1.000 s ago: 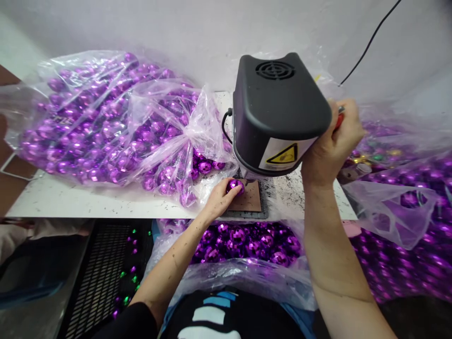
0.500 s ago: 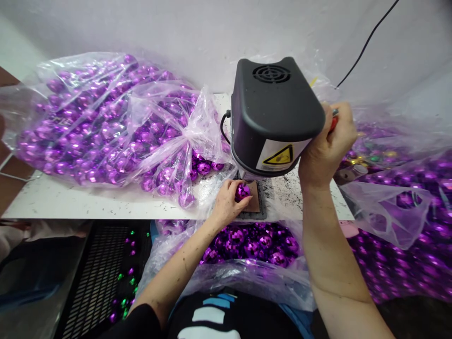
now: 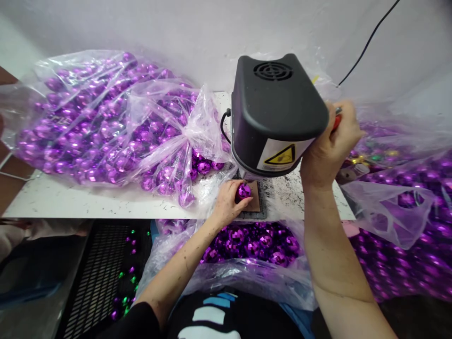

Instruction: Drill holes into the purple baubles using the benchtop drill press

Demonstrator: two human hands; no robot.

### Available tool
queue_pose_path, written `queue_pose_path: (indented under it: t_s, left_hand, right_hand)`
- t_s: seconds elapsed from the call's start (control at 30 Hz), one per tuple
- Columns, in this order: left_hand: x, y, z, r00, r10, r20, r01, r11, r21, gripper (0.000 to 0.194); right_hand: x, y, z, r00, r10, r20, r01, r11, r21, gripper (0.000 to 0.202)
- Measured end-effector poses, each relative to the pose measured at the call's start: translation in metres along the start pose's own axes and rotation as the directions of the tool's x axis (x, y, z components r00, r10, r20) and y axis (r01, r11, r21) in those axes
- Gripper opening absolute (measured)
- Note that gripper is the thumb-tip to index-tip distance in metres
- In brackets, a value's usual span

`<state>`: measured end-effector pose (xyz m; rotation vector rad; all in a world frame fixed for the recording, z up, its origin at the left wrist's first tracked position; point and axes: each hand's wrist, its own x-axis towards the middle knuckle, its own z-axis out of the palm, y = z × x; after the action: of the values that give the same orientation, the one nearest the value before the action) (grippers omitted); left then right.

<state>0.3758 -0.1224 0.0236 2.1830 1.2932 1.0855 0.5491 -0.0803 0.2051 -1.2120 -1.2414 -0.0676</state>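
Observation:
My left hand (image 3: 227,201) is closed round a shiny purple faceted ball (image 3: 244,191), like a small disco-ball ornament. It holds the ball over a brown pad (image 3: 253,201) on the machine's base, beneath the black machine head (image 3: 277,101). That head has a round vent on top and a yellow warning label (image 3: 279,155). On its right side my right hand (image 3: 326,146) grips a handle, of which a red part (image 3: 336,123) and a bit of metal show between the fingers. The machine head hides whatever is directly above the ball.
Clear plastic bags of purple balls lie on the left of the white table (image 3: 88,202), in my lap (image 3: 252,247) and at the right (image 3: 406,254). Dark flakes dot the tabletop. A black mesh crate (image 3: 95,273) with green and purple bits stands lower left. A cable (image 3: 367,44) hangs at the wall.
My right hand and the machine head appear shifted very slightly right. My left hand keeps the purple ball in nearly the same place on the pad.

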Motion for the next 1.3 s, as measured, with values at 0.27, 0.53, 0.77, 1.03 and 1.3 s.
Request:
queue_pose_path:
  t_s: [0.27,0.53,0.77,1.03,1.3]
  left_hand:
    - [0.003,0.006,0.001,0.993,-0.089,0.079,0.081,0.992,0.096,0.032]
    - [0.003,0.005,0.005,0.995,-0.069,0.075,0.061,0.993,0.099,0.029]
    - [0.001,0.002,0.009,0.997,-0.062,0.052,0.056,0.993,0.109,0.031]
    - [0.001,0.002,0.008,0.996,-0.063,0.065,0.056,0.993,0.101,0.033]
    - [0.001,0.003,0.010,0.995,-0.079,0.062,0.072,0.991,0.116,0.035]
  right_hand:
    - [0.000,-0.002,-0.004,1.000,0.014,0.028,-0.014,1.000,-0.001,0.061]
    - [-0.017,-0.003,-0.021,0.999,0.045,0.026,-0.046,0.999,0.022,0.048]
    - [-0.079,0.005,-0.045,0.996,-0.083,-0.031,0.080,0.993,-0.091,0.012]
    - [-0.106,0.019,-0.042,0.985,-0.170,-0.031,0.170,0.985,-0.006,0.005]
    - [-0.117,0.024,-0.036,0.989,-0.112,-0.101,0.111,0.994,-0.016,0.013]
